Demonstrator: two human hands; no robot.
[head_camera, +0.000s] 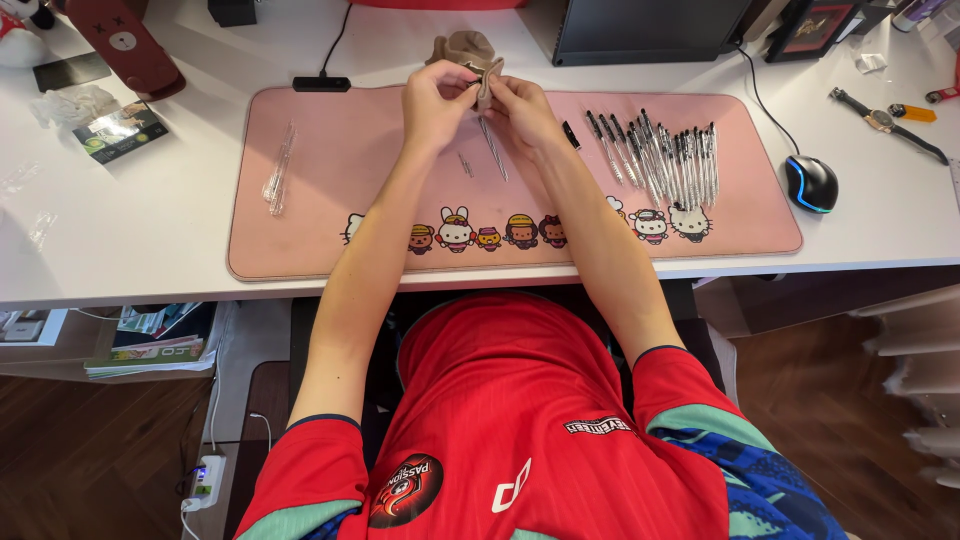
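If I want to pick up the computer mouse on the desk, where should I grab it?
Probably best to grip the mouse across its two long sides, coming down from above. It sits flat on the white desk, rounded back up, just right of the pink mat. Its domed top fits a palm, and its cable runs away at the far end.

**Figure: What the wearer has on, seen from the head camera**

Looking down through the head camera, I see a red short-sleeved jersey (520, 400) covering the torso. The sleeve cuffs are edged with a thin dark trim. Teal panels run along the lower sides, and a blue patterned patch shows at the lower right. A round dark crest sits on the chest beside a small white emblem, with a short line of white lettering higher up. Both forearms and both hands (480, 100) are bare: no watch, rings or gloves.
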